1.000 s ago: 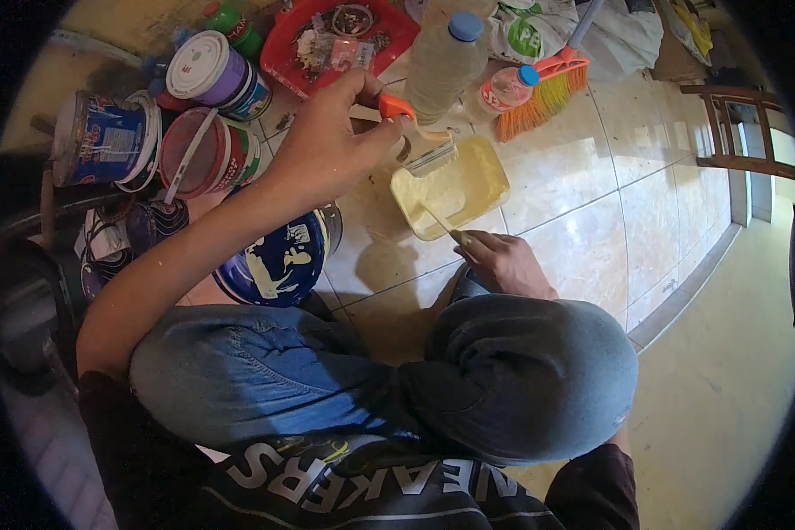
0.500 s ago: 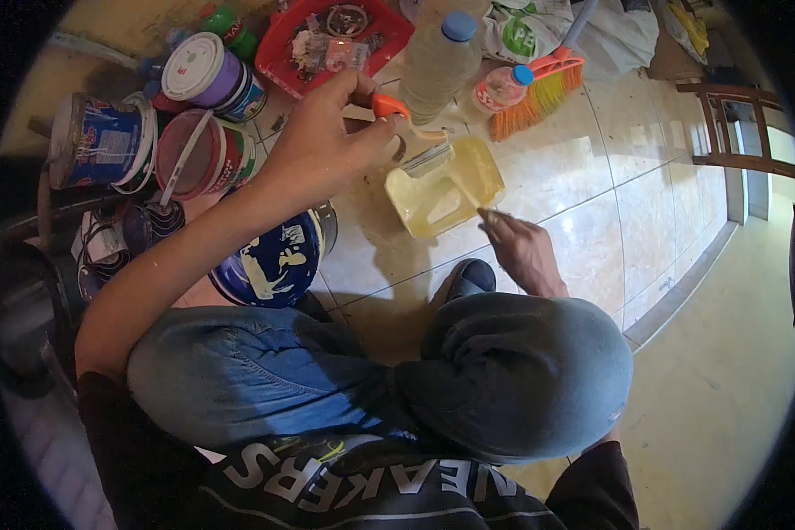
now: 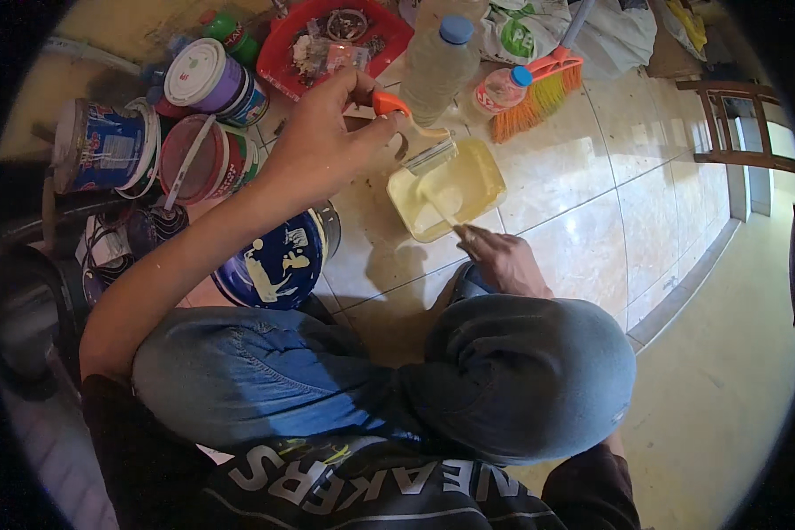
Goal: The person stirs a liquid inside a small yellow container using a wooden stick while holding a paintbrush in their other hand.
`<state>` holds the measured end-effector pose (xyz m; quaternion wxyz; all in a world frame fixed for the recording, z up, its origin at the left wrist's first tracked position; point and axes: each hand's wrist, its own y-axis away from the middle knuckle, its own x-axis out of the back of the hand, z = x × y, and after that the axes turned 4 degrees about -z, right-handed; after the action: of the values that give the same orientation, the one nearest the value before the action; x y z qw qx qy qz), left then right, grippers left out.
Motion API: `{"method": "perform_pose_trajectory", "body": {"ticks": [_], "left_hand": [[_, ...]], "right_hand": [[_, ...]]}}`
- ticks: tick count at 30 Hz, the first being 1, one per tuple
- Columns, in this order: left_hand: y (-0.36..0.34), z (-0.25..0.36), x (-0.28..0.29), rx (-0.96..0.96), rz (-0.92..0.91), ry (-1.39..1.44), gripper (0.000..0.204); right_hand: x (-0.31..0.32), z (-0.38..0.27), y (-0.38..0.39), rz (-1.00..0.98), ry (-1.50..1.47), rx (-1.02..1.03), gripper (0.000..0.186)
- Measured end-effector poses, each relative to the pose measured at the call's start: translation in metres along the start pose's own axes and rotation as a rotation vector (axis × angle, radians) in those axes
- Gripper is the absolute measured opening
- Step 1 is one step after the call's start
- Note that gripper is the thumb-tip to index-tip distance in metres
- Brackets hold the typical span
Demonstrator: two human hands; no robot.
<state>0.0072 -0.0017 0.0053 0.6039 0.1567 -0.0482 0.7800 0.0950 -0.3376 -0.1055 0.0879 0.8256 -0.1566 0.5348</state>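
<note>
My left hand (image 3: 331, 141) is closed on a small paint roller (image 3: 427, 152) with an orange handle and a bent frame, held over a pale yellow rectangular container (image 3: 486, 208). My right hand (image 3: 503, 261), below it, grips a stick (image 3: 442, 203) coated in pale yellow paint, whose far end is inside the container among creamy paint. Just left of the container, under my left forearm, lies a large dark blue lid or pail (image 3: 269, 265) smeared with cream paint.
Paint tubs (image 3: 106, 146) crowd the left. Behind the container stand a large bottle (image 3: 437, 75), a small bottle (image 3: 499, 93), an orange broom (image 3: 530, 115) and a red dustpan (image 3: 371, 49) of debris. Wooden furniture (image 3: 742, 159) is upper right; tiled floor (image 3: 574, 230) ends at a step.
My right hand and the stick swung rightward, then back left within the container. My left hand and the roller shifted slightly left and up, staying above it.
</note>
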Motion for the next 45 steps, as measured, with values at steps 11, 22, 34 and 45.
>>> {"method": "perform_pose_trajectory", "body": {"ticks": [11,22,34,45], "left_hand": [[0.001,-0.012,-0.002,-0.008,-0.004,0.011,0.026],[-0.001,-0.008,-0.003,-0.051,-0.019,0.004,0.024],[0.001,-0.007,0.000,-0.030,-0.006,0.034,0.024],[0.001,-0.011,-0.006,0.011,-0.051,0.023,0.024]], "right_hand": [[0.008,0.005,0.005,-0.072,-0.055,-0.041,0.028],[0.013,0.005,0.002,-0.152,-0.013,0.027,0.028],[0.014,0.004,-0.006,-0.171,0.028,0.046,0.028],[0.012,0.008,0.002,-0.138,-0.031,-0.022,0.026]]}}
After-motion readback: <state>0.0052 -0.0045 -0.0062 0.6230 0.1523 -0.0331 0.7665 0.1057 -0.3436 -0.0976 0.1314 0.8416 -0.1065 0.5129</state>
